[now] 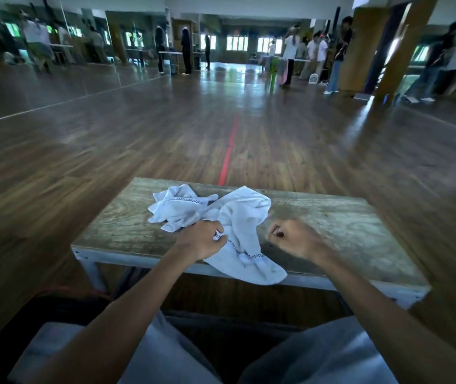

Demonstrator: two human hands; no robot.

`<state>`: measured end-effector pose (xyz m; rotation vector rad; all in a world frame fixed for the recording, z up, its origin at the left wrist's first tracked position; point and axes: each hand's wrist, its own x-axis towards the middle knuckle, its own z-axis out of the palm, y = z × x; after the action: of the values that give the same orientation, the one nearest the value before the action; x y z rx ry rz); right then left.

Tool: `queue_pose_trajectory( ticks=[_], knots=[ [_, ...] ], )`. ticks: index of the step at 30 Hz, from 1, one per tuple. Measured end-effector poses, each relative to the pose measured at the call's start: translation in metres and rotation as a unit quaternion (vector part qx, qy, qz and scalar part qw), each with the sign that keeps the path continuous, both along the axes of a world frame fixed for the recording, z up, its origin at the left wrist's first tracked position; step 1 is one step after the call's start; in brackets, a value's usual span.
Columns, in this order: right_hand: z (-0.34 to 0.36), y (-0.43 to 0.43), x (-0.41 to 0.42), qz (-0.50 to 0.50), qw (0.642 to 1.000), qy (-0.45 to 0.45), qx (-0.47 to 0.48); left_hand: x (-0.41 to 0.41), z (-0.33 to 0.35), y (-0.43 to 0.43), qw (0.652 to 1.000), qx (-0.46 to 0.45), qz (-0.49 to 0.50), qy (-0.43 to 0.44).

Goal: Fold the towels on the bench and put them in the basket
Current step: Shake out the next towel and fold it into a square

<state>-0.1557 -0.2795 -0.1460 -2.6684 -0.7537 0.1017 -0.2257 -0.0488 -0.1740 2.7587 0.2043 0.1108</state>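
My left hand (204,239) pinches white towel (237,214) hem; right hand (290,236) curled, empty. Corner overhangs worktop (332,223) edge; tug could drop it.

Glossy wooden floor (165,128) with a red line (229,151), mirrored wall (43,79) left, bright far windows (237,42)

The place is a large studio-like hall: a polished wood floor (276,128) with a red line (229,152) toward 12 o'clock, mirror walls (41,79) at 10 o'clock, people (320,52) standing at 1 o'clock.
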Motion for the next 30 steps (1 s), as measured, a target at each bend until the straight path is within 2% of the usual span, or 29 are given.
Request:
queue_pose_trajectory(
  ticks=[4, 7, 10, 13, 17, 20, 23, 26, 28, 30],
  knots=[
    [-0.047, -0.008, -0.01, 0.014, 0.999, 0.02, -0.045, 0.005, -0.035, -0.016, 0.994, 0.032, -0.093, 0.038],
    [-0.091, -0.004, -0.018, 0.027, 0.983, -0.135, -0.122, 0.007, -0.065, -0.033, 0.988, 0.074, -0.128, 0.038],
    [-0.127, -0.001, -0.024, 0.019, 0.963, -0.198, -0.184, 0.009, -0.094, -0.045, 0.976, 0.163, -0.14, 0.025],
    [-0.144, -0.004, -0.019, 0.0, 0.952, -0.23, -0.201, 0.011, -0.112, -0.045, 0.973, 0.196, -0.118, -0.007],
    [-0.145, -0.016, -0.01, 0.011, 0.965, -0.187, -0.183, 0.017, -0.12, -0.043, 0.966, 0.203, -0.126, -0.104],
    [-0.144, -0.019, -0.007, 0.029, 0.97, -0.177, -0.163, 0.021, -0.12, -0.043, 0.96, 0.219, -0.149, -0.087],
    [-0.142, -0.013, -0.008, 0.04, 0.962, -0.211, -0.171, 0.023, -0.119, -0.044, 0.954, 0.247, -0.161, -0.046],
    [-0.145, -0.005, -0.003, 0.035, 0.96, -0.222, -0.169, 0.027, -0.124, -0.047, 0.949, 0.264, -0.153, -0.075],
    [-0.141, -0.004, 0.0, 0.032, 0.963, -0.204, -0.175, 0.028, -0.126, -0.045, 0.946, 0.271, -0.15, -0.097],
    [-0.136, -0.007, 0.003, 0.046, 0.972, -0.182, -0.142, 0.029, -0.128, -0.041, 0.943, 0.266, -0.156, -0.121]
  ],
)
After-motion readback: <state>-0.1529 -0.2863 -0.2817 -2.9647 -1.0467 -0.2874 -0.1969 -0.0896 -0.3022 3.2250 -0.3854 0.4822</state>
